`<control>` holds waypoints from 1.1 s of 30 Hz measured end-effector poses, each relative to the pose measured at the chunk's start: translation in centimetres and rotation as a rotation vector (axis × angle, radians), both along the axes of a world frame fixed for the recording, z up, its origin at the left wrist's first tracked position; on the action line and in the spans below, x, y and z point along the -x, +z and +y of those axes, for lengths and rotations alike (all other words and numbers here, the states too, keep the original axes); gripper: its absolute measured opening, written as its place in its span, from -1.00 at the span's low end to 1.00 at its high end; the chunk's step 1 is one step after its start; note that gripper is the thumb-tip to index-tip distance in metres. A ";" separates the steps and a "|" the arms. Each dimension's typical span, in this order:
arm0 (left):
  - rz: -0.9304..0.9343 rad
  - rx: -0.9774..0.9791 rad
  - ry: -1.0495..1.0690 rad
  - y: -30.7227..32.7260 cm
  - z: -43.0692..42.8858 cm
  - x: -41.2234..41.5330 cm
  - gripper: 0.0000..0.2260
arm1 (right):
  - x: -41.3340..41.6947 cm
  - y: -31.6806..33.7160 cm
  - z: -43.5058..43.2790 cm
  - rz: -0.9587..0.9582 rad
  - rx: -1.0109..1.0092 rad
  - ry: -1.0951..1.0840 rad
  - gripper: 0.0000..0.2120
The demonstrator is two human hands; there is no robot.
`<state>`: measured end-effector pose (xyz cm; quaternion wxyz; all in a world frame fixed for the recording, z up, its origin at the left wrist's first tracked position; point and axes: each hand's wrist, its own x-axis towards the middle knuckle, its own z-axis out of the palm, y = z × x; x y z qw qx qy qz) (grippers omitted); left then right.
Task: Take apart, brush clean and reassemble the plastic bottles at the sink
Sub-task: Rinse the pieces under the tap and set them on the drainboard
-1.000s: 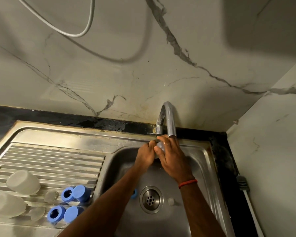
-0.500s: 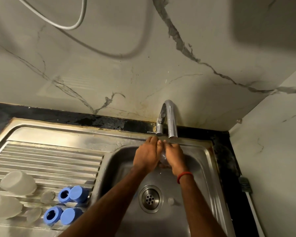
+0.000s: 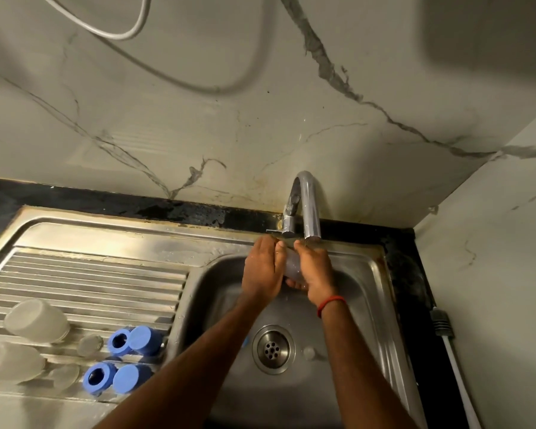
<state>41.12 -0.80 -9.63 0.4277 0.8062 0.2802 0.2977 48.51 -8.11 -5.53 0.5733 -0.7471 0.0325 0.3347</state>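
Observation:
Under the chrome tap [image 3: 307, 205], my left hand [image 3: 260, 270] and my right hand [image 3: 317, 270] together hold a clear plastic bottle part [image 3: 293, 267] over the steel sink [image 3: 365, 305]. Both hands wrap around it and hide most of it. On the ribbed drainboard [image 3: 90, 274] to the left lie two clear bottle bodies [image 3: 36, 320], two small clear discs [image 3: 89, 345] and several blue caps and rings [image 3: 133, 340]. A small clear piece [image 3: 309, 352] lies in the basin right of the drain [image 3: 273, 349], and a blue piece [image 3: 245, 342] peeks out beside my left forearm.
A marble-patterned wall rises behind the sink, with a white hose [image 3: 130, 32] looping at the top. A second wall closes the right side. A white cable with a grey plug [image 3: 443, 328] runs along the dark counter edge at the right.
The hands turned on the clear part: my right hand moved from on top of it to its right side, and my left hand now covers its left side. The view shifted slightly.

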 end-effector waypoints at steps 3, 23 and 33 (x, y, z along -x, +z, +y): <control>-0.027 0.130 -0.004 -0.4 0.0 0.1 -0.84 | -0.6 0.0 -1.1 0.133 -0.075 0.107 -0.68; 0.330 0.345 -0.180 4.4 -0.8 5.8 -0.84 | 2.1 3.7 -6.9 -0.945 0.501 0.614 -0.57; 0.301 0.010 -0.225 7.1 -1.6 10.3 -0.85 | 6.2 5.2 -7.8 -1.055 0.562 0.525 -0.63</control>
